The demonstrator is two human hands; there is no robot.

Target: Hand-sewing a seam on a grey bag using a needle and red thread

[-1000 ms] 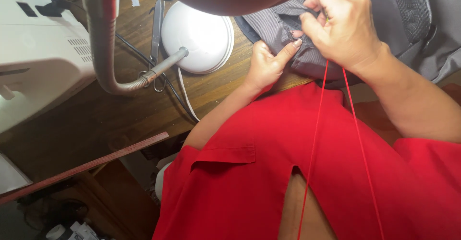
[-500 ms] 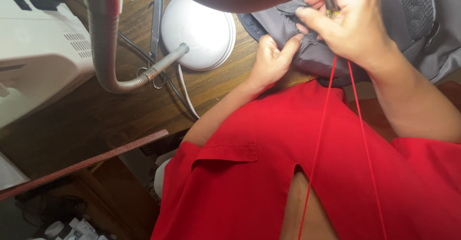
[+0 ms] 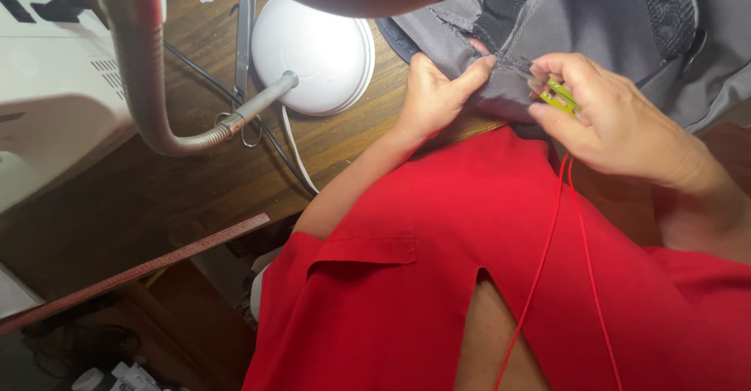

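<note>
Head view, sole item logged. I note left hand (image 3: 438, 98) pinching seam of grey backpack (image 3: 594, 23) at table edge, thumb on top. Right hand (image 3: 618, 125) closed round small green thread snips (image 3: 559, 98), blades hidden by fingers. Red cord (image 3: 547, 258) hangs from snips, runs off frame bottom. White lamp base (image 3: 317, 55) just beside left hand. Backpack top cut off; scissors (image 3: 244, 55) part hidden behind lamp arm.

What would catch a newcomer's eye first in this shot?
The bright red garment fills the lower middle and right, with a thin red cord hanging down across it. Above it, the left hand pinches the edge of a grey bag while the right hand holds a small green tool against it. At upper left, a white lamp base sits on the wooden table.
</note>
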